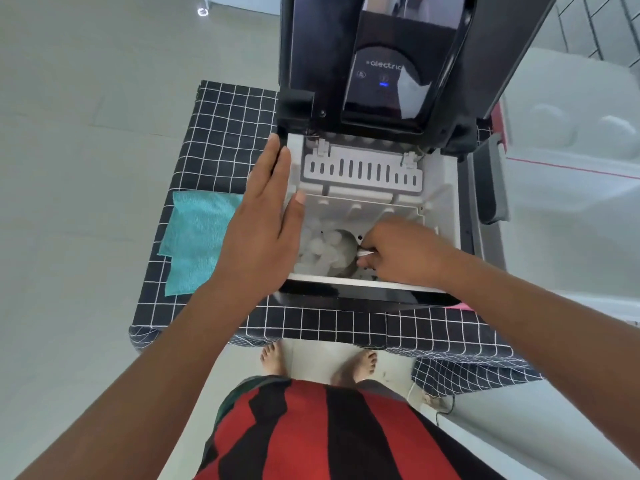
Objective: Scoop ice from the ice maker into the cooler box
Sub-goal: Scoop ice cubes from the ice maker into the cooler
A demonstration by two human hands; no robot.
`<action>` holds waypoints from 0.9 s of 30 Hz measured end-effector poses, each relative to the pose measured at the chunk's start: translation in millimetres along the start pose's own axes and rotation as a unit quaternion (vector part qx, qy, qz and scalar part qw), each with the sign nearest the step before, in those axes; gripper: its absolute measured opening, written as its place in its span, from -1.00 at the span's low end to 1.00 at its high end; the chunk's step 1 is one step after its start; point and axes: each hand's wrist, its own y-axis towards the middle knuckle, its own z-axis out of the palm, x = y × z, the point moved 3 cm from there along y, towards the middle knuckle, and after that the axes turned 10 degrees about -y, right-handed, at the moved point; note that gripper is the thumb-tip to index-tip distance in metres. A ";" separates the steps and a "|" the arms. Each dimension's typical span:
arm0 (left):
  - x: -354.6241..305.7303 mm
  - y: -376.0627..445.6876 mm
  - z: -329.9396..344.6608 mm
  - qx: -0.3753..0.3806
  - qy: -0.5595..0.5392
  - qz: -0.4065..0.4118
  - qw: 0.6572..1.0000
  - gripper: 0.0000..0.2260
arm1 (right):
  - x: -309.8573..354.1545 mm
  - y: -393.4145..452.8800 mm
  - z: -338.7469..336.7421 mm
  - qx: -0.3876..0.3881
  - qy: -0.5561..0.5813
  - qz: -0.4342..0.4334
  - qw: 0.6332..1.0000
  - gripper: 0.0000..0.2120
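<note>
On the checked tablecloth (pixel 221 133), the ice maker (pixel 446 209) stands with its lid (pixel 377 64) raised. Left hand (pixel 266 216), fingers straight and together, rests flat on the maker's left rim. Right hand (pixel 401 252) pinches the scoop (pixel 341 251) handle, bowl among ice (pixel 317 249) in the basket. Teal cloth (pixel 197 237) lies near the table's left edge.

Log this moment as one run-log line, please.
stage: scooping | right hand: grips scoop in ice | left hand: flat on ice maker edge | lid: open
</note>
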 end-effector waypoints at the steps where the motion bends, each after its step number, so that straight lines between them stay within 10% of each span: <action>1: 0.3 0.0 0.0 -0.001 0.000 0.000 1.000 -0.50 | -0.4 0.6 1.1 0.010 0.012 0.015 1.000 -0.73; 13: 0.9 -1.3 -1.2 0.013 -0.001 -0.004 1.000 -0.48 | 0.0 -3.9 3.4 0.004 0.141 0.140 0.980 -0.65; 27: 2.9 -1.6 -1.1 0.018 -0.006 -0.004 1.000 -0.46 | 10.2 3.0 -1.5 -0.069 0.006 0.108 0.992 -0.77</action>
